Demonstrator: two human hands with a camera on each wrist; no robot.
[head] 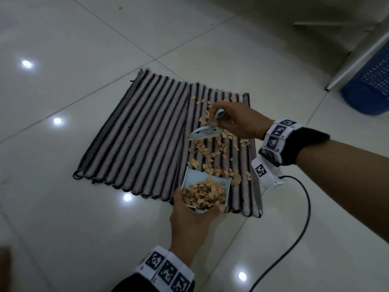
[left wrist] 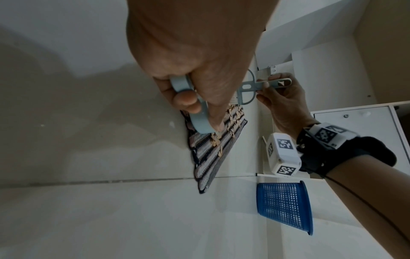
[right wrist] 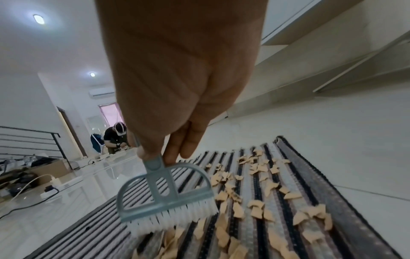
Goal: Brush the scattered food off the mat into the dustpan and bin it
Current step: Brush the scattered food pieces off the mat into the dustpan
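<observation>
A striped mat [head: 139,135] lies on the tiled floor, with tan food pieces [head: 212,152] strewn over its right part. My left hand [head: 193,216] grips the handle of a pale blue dustpan [head: 196,178] at the mat's near edge; the pan holds a heap of pieces [head: 204,193]. My right hand [head: 240,121] grips the handle of a small blue-grey brush [head: 205,132]. In the right wrist view the brush [right wrist: 166,198] has white bristles [right wrist: 175,220] down among the food pieces [right wrist: 255,206]. The left wrist view shows the dustpan handle [left wrist: 193,105] in my curled fingers.
A blue mesh bin [head: 370,85] stands at the right beside a white cabinet [head: 357,49], also seen as the bin [left wrist: 286,206] in the left wrist view. A black cable [head: 299,228] trails over the floor near my right forearm. Another person [right wrist: 115,138] works far off.
</observation>
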